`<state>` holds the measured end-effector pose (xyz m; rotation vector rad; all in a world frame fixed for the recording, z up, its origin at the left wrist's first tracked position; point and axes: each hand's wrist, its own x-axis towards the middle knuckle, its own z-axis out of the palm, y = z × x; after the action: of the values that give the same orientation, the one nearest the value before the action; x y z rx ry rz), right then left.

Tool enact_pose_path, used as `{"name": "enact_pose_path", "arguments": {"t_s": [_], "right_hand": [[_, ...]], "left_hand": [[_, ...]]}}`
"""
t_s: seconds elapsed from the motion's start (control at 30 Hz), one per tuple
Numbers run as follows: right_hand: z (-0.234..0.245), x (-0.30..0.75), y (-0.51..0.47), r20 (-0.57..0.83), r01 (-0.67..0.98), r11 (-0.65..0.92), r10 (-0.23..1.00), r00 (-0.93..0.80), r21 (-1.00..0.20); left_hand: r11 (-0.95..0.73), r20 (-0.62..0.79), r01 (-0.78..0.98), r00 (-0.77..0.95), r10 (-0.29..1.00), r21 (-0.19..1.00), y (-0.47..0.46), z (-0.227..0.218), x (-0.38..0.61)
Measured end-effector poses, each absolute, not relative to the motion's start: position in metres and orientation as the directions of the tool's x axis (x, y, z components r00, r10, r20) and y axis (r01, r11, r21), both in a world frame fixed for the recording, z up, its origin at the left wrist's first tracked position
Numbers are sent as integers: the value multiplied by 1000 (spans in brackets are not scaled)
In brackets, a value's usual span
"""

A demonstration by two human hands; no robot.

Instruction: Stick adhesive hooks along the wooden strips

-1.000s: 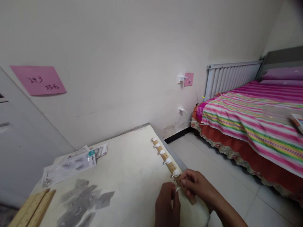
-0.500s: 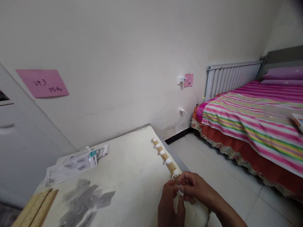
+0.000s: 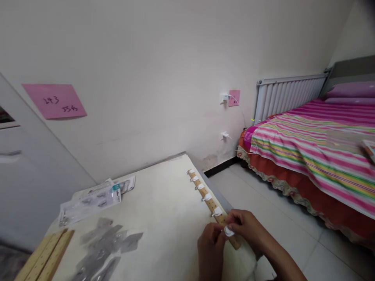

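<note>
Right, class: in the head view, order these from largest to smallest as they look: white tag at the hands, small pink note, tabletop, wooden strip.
1. Tabletop
2. Wooden strip
3. Small pink note
4. White tag, though the right hand may hide part of it

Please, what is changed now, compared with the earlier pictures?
The white tag moved rightward, from the left hand to over the wooden strip, and shows its face more. The right hand now has fingers on it; the left fingertips are close to its edge. The five other tags, grey bags and packets stayed.
</note>
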<state>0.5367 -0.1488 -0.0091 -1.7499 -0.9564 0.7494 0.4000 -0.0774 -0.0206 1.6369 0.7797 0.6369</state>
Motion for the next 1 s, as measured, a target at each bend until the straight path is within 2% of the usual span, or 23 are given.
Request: {"name": "enact_pose_path", "arguments": {"t_s": [0.13, 0.33, 0.67, 1.0], "right_hand": [[-17, 538, -147, -67, 375, -311, 839, 539, -873], [-20, 540, -143, -20, 469, -355, 814, 581, -808], [-19, 540, -145, -124, 473, -496, 774, 621, -728], [-22, 540, -144, -96, 462, -472, 770, 631, -751]], "left_hand": [[-224, 38, 233, 608, 793, 946, -83, -34, 402], [-253, 30, 289, 602, 798, 923, -83, -38, 404], [-274, 67, 292, 563, 824, 916, -82, -43, 406], [-235, 36, 277, 573, 819, 932, -82, -42, 409]]}}
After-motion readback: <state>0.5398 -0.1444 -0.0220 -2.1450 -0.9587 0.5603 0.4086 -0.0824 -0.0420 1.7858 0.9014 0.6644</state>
